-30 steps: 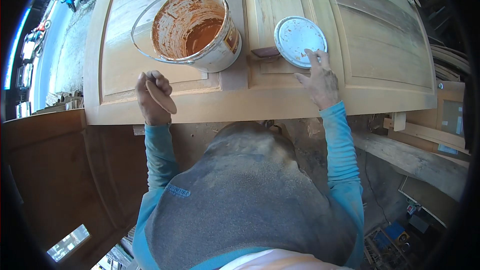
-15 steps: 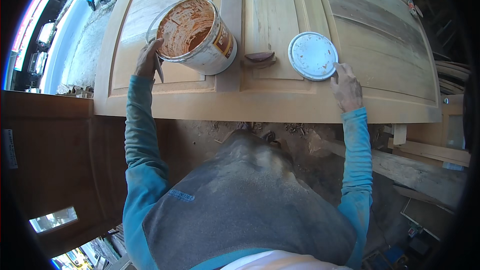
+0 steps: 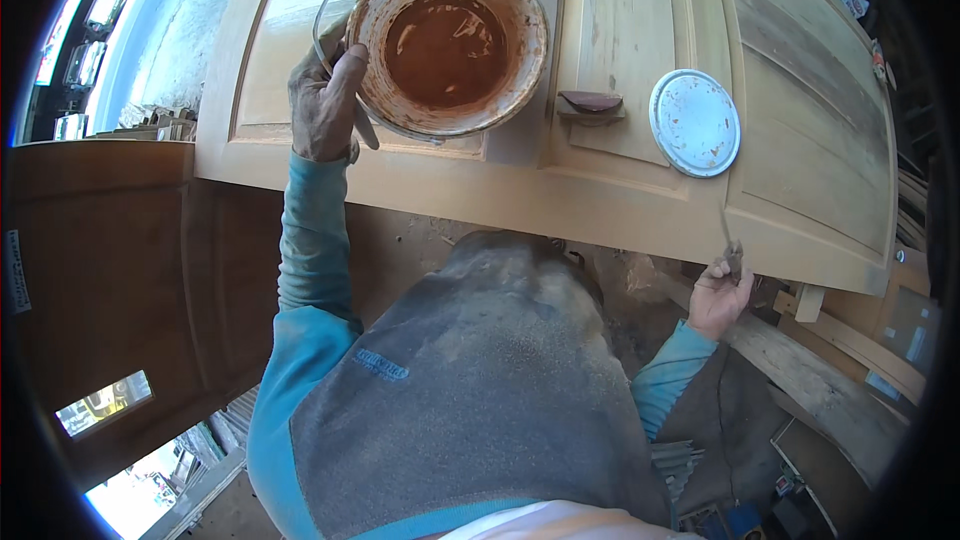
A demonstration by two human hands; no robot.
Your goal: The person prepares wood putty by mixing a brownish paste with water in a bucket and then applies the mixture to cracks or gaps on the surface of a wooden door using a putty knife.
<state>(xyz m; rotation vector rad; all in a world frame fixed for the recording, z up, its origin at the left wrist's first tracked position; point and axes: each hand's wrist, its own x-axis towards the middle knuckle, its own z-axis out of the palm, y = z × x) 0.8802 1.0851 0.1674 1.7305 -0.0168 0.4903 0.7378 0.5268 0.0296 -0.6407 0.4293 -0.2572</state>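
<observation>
One bucket (image 3: 525,35), one lid (image 3: 695,123)

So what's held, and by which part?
Left fingers: the bucket, by its left rim, and a flat piece. Right fingers: something slim, hold unclear.

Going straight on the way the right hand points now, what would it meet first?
Probably the near edge of the door, just ahead of the right hand. Depth is unclear, though: if the hand is higher than the door, it would pass over the surface instead.
</observation>
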